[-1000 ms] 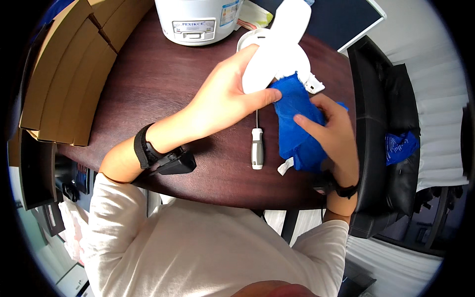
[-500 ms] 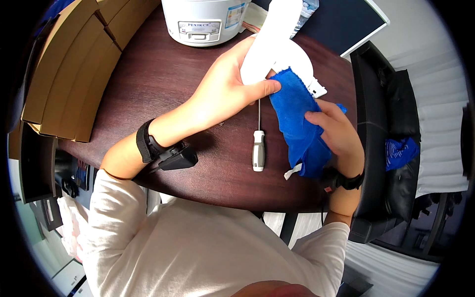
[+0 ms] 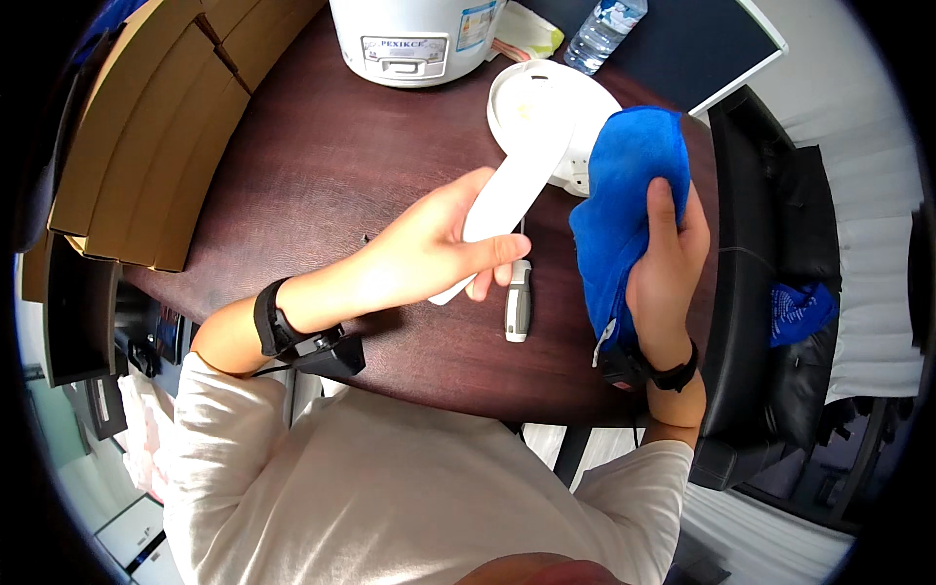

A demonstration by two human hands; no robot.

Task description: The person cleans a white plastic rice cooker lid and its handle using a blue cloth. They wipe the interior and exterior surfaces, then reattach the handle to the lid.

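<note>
My left hand is closed around the near end of a long, flat white plastic piece. Its far end overlaps a round white plastic part in the view; whether the two are joined I cannot tell. The round part has a raised rim and small holes near its right edge. In my right hand is a blue cloth, bunched and held up, with a small white tag at its lower end. Between my hands a screwdriver with a grey and white handle lies on the table, its shaft partly hidden by my left hand.
A white rice cooker stands at the back of the dark wood table. Right of it are a folded light cloth and a water bottle. Cardboard boxes line the left side; a black sofa is at the right.
My left hand has drawn the white piece nearer and lower. My right hand has lifted the blue cloth off the white parts, to the right. More of the round part and the bottle now shows.
</note>
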